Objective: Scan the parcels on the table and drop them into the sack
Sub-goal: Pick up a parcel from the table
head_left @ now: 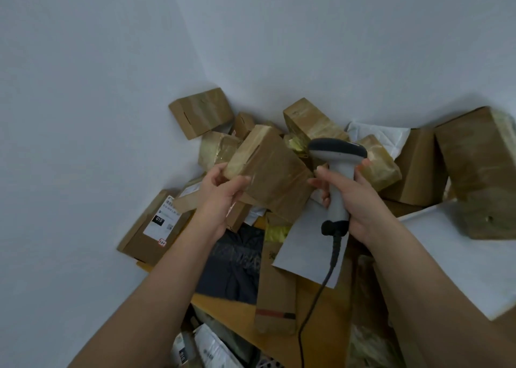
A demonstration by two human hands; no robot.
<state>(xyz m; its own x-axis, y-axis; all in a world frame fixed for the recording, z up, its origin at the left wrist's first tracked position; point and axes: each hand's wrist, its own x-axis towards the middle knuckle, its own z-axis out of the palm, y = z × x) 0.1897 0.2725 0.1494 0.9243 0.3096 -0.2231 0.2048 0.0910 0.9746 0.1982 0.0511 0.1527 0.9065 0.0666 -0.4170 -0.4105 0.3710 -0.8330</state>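
My left hand (223,193) grips the near left end of a taped brown cardboard parcel (272,169), held up above the pile. My right hand (353,197) holds the grey handle of a barcode scanner (339,155), and its fingertips touch the parcel's right edge. The scanner's dark head sits just right of the parcel and its cable hangs down toward the table's front. Below the table's front edge, the sack (212,345) shows at the bottom with white and labelled parcels inside.
Many brown boxes (201,112) and white mailers (307,245) are heaped on the wooden table (229,309) against the white corner walls. A flat labelled box (156,225) lies at the left, a dark bag (237,264) in the middle, large boxes (480,155) at the right.
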